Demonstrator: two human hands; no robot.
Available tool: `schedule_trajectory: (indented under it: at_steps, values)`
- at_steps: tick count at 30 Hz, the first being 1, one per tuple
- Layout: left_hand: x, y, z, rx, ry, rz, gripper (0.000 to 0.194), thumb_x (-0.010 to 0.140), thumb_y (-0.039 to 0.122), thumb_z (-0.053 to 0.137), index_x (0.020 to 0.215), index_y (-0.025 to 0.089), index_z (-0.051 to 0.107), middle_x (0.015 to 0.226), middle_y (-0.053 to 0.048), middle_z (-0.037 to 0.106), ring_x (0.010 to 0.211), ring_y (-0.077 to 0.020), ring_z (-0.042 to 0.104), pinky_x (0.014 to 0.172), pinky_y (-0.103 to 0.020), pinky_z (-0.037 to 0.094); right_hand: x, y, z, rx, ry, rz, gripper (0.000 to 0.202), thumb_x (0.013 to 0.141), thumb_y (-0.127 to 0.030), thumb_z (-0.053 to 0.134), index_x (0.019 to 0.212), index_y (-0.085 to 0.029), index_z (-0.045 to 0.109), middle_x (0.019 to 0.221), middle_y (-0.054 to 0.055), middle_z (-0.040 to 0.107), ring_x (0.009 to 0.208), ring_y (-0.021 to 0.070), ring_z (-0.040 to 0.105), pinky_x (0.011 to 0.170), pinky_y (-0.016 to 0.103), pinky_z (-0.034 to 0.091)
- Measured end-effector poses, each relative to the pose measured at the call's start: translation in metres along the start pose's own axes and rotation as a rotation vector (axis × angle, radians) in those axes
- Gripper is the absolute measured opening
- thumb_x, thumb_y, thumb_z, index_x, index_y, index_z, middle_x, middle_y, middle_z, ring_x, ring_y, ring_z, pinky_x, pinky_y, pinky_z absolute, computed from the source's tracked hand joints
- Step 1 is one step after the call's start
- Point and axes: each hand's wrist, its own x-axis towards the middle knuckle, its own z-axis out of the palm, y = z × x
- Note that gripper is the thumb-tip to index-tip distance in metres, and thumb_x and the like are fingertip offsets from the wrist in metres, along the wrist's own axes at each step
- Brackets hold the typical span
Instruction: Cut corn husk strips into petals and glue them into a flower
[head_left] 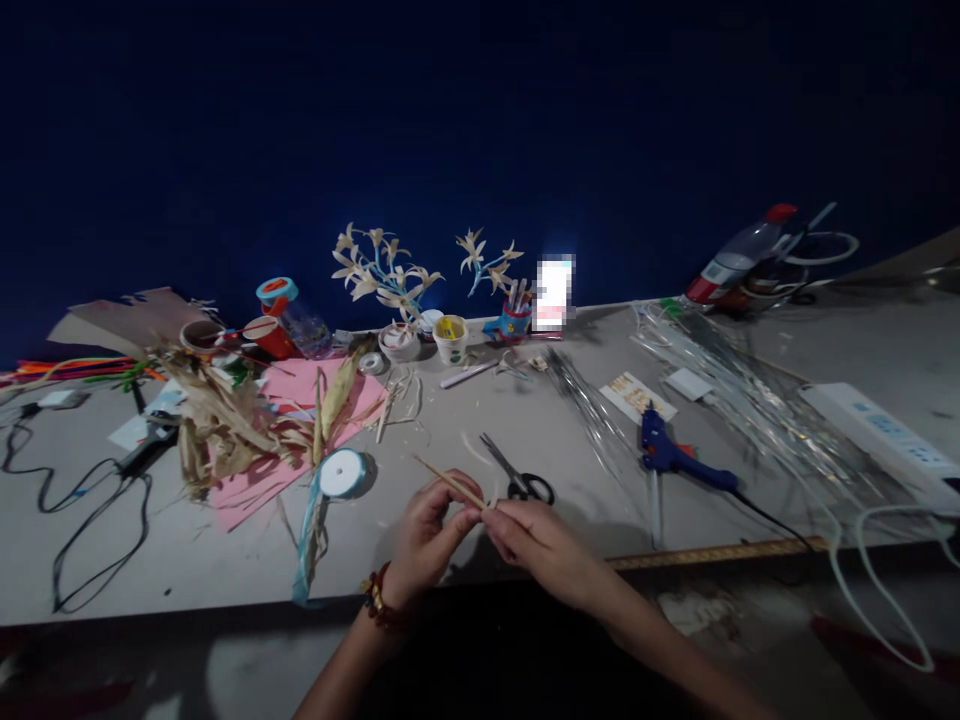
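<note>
Two hands are pinching a thin pale strip above the desk

The left hand [429, 530] is curling its fingers around a thin pale strip [448, 480], which is slanting up and leftward past the fingertips. The right hand [534, 535] is pinching at the strip's lower end, its thumb and fingers drawn together; both hands are meeting over the near edge of the desk [442, 425]. Black-handled scissors [531, 488] are lying just beyond the right hand, blades pointing away. To the left, a spool of blue ribbon [343, 472] is resting near pink paper [247, 495], and dry husks [225, 425] are heaping over that paper. To the right, a blue glue gun [679, 458] is lying near silvery strands [592, 405]. Farther back, pale flowers on blue stems [382, 270] are standing in a small pot [400, 345].
</note>
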Motion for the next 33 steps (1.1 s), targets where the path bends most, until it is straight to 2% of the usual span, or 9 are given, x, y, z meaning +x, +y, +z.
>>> schedule_trajectory:
  at_steps: [5,9,15,20,23,25,29,31,33]
  values:
    - [0.000,0.000,0.001,-0.084,-0.026,0.042,0.014,0.094,0.026,0.063,0.083,0.017,0.062,0.083,-0.004,0.063,0.081,-0.0167,0.059,0.076,-0.028,0.047,0.000,0.000,-0.006,0.562,-0.195,0.135,0.059,0.090,-0.071,0.047,0.059,-0.021,0.042,0.042,-0.009,0.034,0.038,0.0060,0.022,0.040,0.021,0.016]
    - [0.001,0.000,0.000,-0.116,-0.056,0.014,0.010,0.093,0.026,0.064,0.088,0.017,0.065,0.084,-0.006,0.064,0.084,-0.0177,0.059,0.077,-0.029,0.047,-0.001,-0.003,-0.014,0.769,-0.244,0.167,0.056,0.091,-0.065,0.051,0.059,-0.021,0.041,0.040,-0.011,0.031,0.035,0.0045,0.015,0.035,0.019,0.010]
    - [0.000,-0.001,0.002,-0.136,-0.026,-0.034,0.010,0.093,0.024,0.063,0.087,0.017,0.065,0.080,-0.004,0.063,0.078,-0.0163,0.058,0.073,-0.028,0.047,0.000,-0.003,-0.014,0.644,-0.166,0.117,0.057,0.093,-0.066,0.046,0.059,-0.021,0.042,0.041,-0.010,0.032,0.036,0.0057,0.019,0.037,0.020,0.014]
    - [-0.003,0.000,0.002,-0.031,0.049,-0.078,0.011,0.092,0.024,0.064,0.084,0.017,0.064,0.081,-0.004,0.064,0.078,-0.0165,0.060,0.072,-0.027,0.047,-0.002,0.001,-0.007,0.126,-0.023,-0.003,0.058,0.094,-0.070,0.040,0.070,-0.019,0.052,0.060,-0.004,0.046,0.053,0.0101,0.041,0.050,0.022,0.030]
    - [-0.006,-0.002,0.001,0.061,0.070,-0.071,0.010,0.092,0.023,0.065,0.083,0.018,0.064,0.081,-0.004,0.066,0.078,-0.0169,0.061,0.073,-0.027,0.047,-0.003,0.000,-0.005,-0.165,0.043,-0.040,0.051,0.099,-0.062,0.038,0.075,-0.019,0.054,0.067,-0.002,0.053,0.064,0.0134,0.050,0.060,0.025,0.034]
    - [-0.007,-0.005,0.000,0.100,0.067,-0.047,0.010,0.092,0.023,0.064,0.083,0.018,0.062,0.081,-0.004,0.065,0.079,-0.0175,0.060,0.073,-0.028,0.047,-0.003,-0.002,-0.004,-0.266,0.061,-0.058,0.050,0.102,-0.056,0.034,0.073,-0.019,0.052,0.067,-0.001,0.053,0.066,0.0140,0.051,0.062,0.026,0.034]
    - [-0.006,-0.006,-0.001,0.163,0.034,0.005,0.008,0.093,0.022,0.062,0.086,0.018,0.062,0.083,-0.005,0.064,0.081,-0.0188,0.060,0.076,-0.031,0.047,-0.002,0.002,-0.005,-0.254,0.038,-0.050,0.055,0.101,-0.059,0.032,0.067,-0.020,0.048,0.061,-0.003,0.048,0.060,0.0127,0.047,0.059,0.026,0.030]
    - [-0.005,-0.003,-0.001,0.168,0.009,0.028,0.006,0.093,0.021,0.061,0.088,0.018,0.064,0.084,-0.005,0.064,0.083,-0.0193,0.060,0.078,-0.032,0.047,0.000,0.006,-0.004,-0.130,0.003,-0.004,0.058,0.099,-0.064,0.033,0.064,-0.020,0.046,0.058,-0.003,0.045,0.056,0.0116,0.042,0.055,0.025,0.029]
    - [-0.005,0.002,-0.001,0.146,-0.018,0.056,0.005,0.093,0.020,0.060,0.091,0.018,0.064,0.085,-0.005,0.064,0.085,-0.0197,0.061,0.080,-0.033,0.048,0.002,0.009,-0.003,0.090,-0.071,0.055,0.061,0.095,-0.070,0.037,0.061,-0.020,0.045,0.053,-0.005,0.040,0.049,0.0098,0.037,0.050,0.024,0.027]
